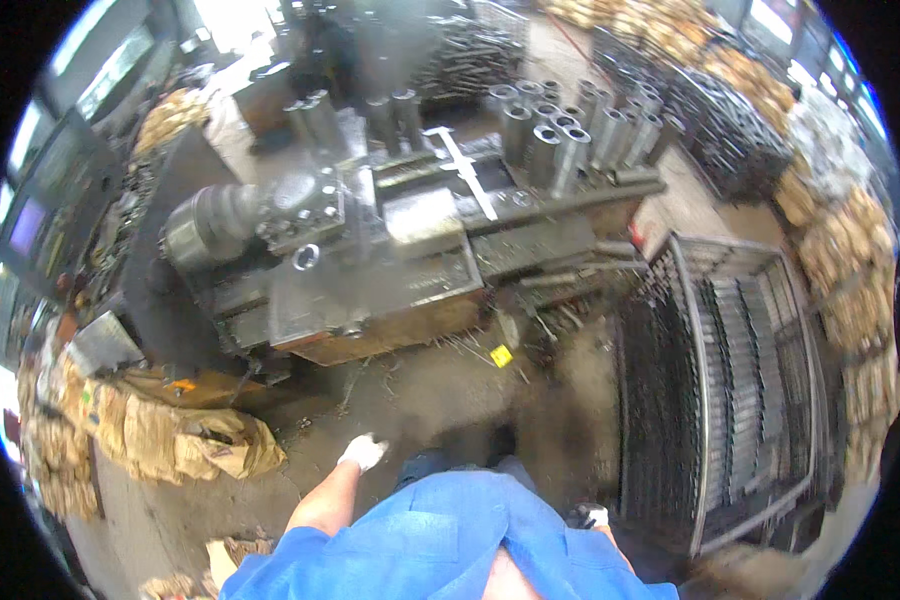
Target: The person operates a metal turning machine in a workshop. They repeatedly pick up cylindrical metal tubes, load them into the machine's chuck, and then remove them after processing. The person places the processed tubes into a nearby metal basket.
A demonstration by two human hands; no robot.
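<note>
My left hand (363,452) wears a white glove and hangs above the floor, left of my body. Its fingers are loosely bent and a little apart, with nothing visible in them. At my right side, my right hand (597,516), also in a white glove, is mostly covered by my blue sleeve. A small dark patch shows beside it; whether it is held I cannot make out. Ahead of me stands an oily lathe (380,315), touched by neither hand. A caliper (462,172) lies across its bed, and a metal ring (307,257) sits near its tool post (305,195).
Several upright metal tubes (543,155) stand at the lathe's far right. A wire cage (705,400) with stacked dark metal parts is at my right. Brown sacks (185,440) lie on the left, and more sacks (850,250) are piled far right. A yellow tag (501,356) lies below the lathe.
</note>
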